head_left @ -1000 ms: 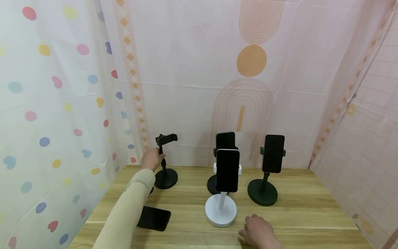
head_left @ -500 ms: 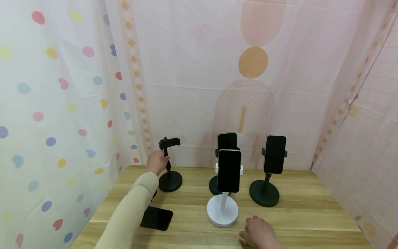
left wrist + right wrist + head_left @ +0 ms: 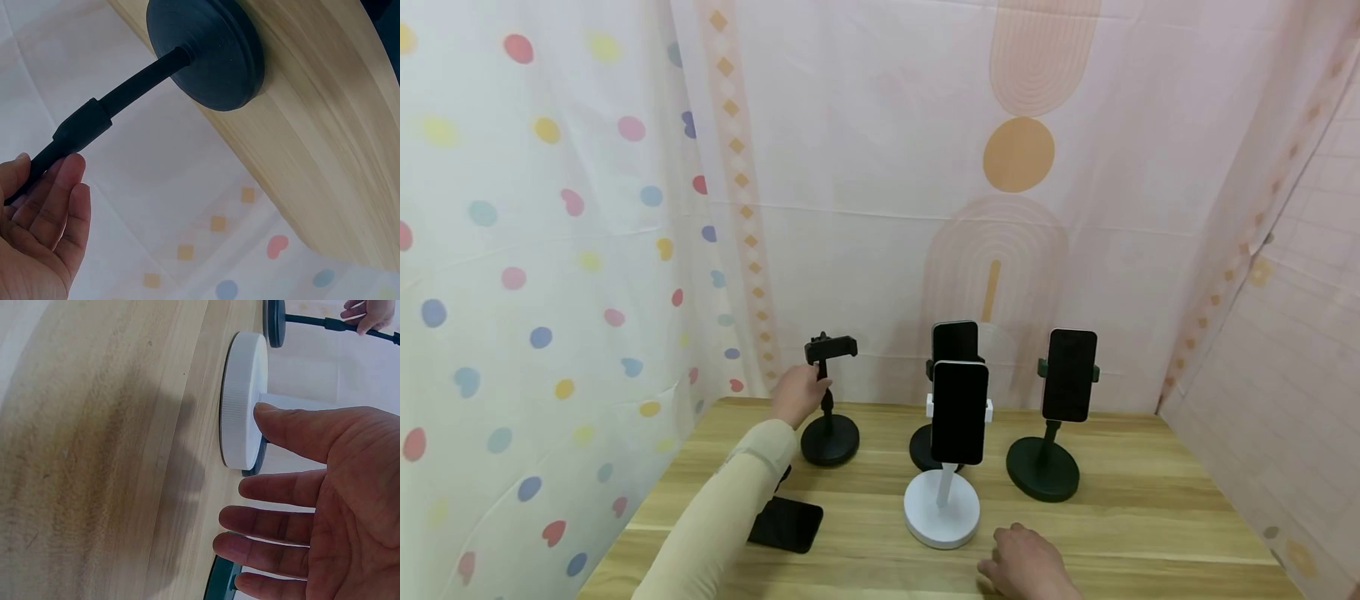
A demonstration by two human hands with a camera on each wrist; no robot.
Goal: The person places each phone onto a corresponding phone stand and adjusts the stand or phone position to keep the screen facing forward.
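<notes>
My left hand [image 3: 797, 394] pinches the slim pole of a black phone stand [image 3: 830, 440] between thumb and fingers, just under its empty clamp. In the left wrist view the thumb and fingertips meet around the thin upper pole [image 3: 42, 164], above a thicker collar; the round base [image 3: 219, 59] is near the table's edge. My right hand [image 3: 1026, 563] hovers or rests low near the front, holding nothing; its fingers are extended in the right wrist view. Closest to it is a white phone stand [image 3: 942, 510] bearing a dark-screened phone [image 3: 959, 412].
Behind the white stand, another black stand [image 3: 922, 448] carries a phone [image 3: 955, 340]. To the right, a dark green stand [image 3: 1042, 471] holds a phone [image 3: 1070, 375]. A black phone [image 3: 787, 524] lies flat beside my left sleeve [image 3: 722, 508], which partly hides a small dark object [image 3: 786, 474].
My left hand has moved the black stand a little to the right, toward the other stands. The camera view has shifted slightly left. My right hand stays about where it was.
</notes>
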